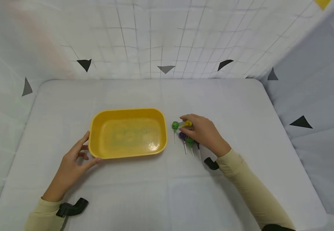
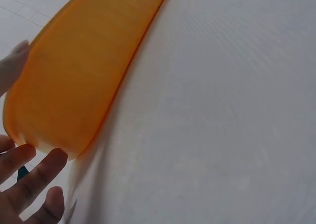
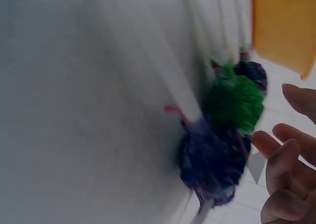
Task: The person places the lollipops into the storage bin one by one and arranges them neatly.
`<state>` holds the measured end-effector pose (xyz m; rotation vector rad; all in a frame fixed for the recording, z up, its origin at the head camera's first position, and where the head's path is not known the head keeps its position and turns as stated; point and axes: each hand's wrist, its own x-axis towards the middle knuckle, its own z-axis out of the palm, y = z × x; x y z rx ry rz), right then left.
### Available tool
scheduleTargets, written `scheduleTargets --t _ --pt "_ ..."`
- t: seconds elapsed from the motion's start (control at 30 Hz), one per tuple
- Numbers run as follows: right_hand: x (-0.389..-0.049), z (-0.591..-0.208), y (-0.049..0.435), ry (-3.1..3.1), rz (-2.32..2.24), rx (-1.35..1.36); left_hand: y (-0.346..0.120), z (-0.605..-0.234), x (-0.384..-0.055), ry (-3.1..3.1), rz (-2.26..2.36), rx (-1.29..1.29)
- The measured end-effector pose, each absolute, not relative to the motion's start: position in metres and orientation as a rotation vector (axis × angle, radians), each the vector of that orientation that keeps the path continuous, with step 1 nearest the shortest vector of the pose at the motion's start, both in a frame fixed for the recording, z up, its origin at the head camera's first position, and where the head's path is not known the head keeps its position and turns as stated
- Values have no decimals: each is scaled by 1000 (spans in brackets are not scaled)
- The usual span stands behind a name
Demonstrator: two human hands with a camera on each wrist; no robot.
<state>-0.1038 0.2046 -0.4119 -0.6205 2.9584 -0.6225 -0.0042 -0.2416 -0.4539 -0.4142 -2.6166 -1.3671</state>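
A yellow tray (image 1: 128,156) lies on the white table. My left hand (image 1: 73,163) rests at its near left corner, index finger along the left side and thumb at the front rim. In the left wrist view, relaxed fingertips (image 2: 58,157) touch the tray's end wall (image 2: 74,85). My right hand (image 1: 203,133) reaches over several wrapped lollipops, thumb and index finger spread apart around a yellow lollipop (image 1: 188,123). Near its fingertips are a green lollipop (image 1: 175,125) and a purple lollipop (image 1: 182,135). Another green lollipop (image 1: 190,141) and a dark blue lollipop (image 3: 212,157) lie under the hand, partly hidden.
The white cloth-covered table (image 1: 213,199) has a rounded far edge. Behind it rises a white grid-marked backdrop (image 1: 144,38) with dark triangles. A grey side panel (image 1: 314,80) stands at the right. Black straps with camera mounts (image 1: 72,208) sit on the wrists.
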Motion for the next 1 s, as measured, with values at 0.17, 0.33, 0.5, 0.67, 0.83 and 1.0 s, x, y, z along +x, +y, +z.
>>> scheduleTargets --t 0.17,0.33,0.5,0.67,0.83,1.0 --pt "-116 -416 195 2920 -577 -617 -242 -453 -5 -2624 -1379 -405" --pt "-123 -419 188 2883 -565 -634 -243 -456 -5 -2610 -1375 -417" --pt "-127 -423 184 2848 -548 -620 -244 -458 -6 -2618 -1391 -419" --pt "-130 -423 182 2829 -538 -602 -244 -457 -6 -2619 -1370 -429" --pt "-131 -422 181 2820 -536 -593 -243 -455 -7 -2623 -1366 -423" --pt "-131 -421 181 2809 -554 -588 -243 -457 -7 -2650 -1364 -402"
